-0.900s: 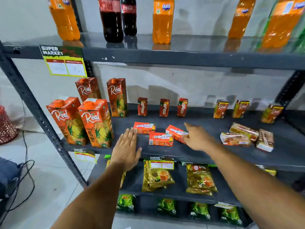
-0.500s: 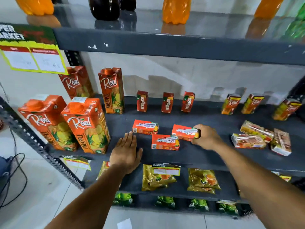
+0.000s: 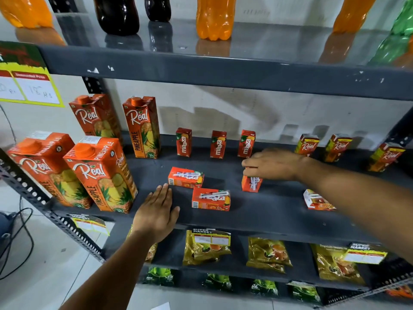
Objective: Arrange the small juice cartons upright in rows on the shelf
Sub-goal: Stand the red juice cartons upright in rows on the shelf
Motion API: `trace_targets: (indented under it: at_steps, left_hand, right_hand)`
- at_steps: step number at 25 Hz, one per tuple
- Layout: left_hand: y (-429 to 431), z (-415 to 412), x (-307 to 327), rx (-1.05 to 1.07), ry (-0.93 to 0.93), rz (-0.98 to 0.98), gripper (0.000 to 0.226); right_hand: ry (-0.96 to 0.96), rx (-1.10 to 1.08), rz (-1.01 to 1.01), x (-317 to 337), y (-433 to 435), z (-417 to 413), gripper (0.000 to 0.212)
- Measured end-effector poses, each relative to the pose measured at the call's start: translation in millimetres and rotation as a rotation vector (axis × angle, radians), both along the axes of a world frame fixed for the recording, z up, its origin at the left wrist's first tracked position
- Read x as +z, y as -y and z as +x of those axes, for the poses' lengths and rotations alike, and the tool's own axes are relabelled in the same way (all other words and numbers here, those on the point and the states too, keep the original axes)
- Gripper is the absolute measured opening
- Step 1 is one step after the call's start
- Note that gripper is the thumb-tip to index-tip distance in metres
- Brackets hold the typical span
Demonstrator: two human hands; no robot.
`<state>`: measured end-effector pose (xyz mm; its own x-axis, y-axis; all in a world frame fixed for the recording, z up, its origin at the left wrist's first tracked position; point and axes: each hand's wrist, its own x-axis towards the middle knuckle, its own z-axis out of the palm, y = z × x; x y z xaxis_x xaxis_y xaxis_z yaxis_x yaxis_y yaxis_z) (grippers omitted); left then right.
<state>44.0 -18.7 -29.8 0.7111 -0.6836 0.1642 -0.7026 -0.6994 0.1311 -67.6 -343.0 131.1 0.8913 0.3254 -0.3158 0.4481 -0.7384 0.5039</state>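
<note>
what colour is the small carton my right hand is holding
The Maaza carton in the right hand is red-orange with white lettering, seen in the head view.

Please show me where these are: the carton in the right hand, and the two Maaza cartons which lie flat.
Held carton (image 3: 251, 184), head view, lower front face.
Rear flat carton (image 3: 185, 178), head view, top face.
Front flat carton (image 3: 211, 199), head view, top face.
</note>
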Motion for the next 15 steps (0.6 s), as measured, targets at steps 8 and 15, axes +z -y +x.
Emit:
trace_targets:
  at_steps: [8, 15]
  left_hand:
    - [0.4, 0.6, -2.1, 0.027, -0.006, 0.021, 0.079]
    - [0.8, 0.1, -1.7, 0.029, 0.002, 0.026, 0.079]
  right_hand:
    - [-0.059, -0.243, 0.332, 6.9, 18.0, 11.5, 0.053]
    - [-0.066, -0.294, 0.324, 12.3, 15.8, 11.5, 0.052]
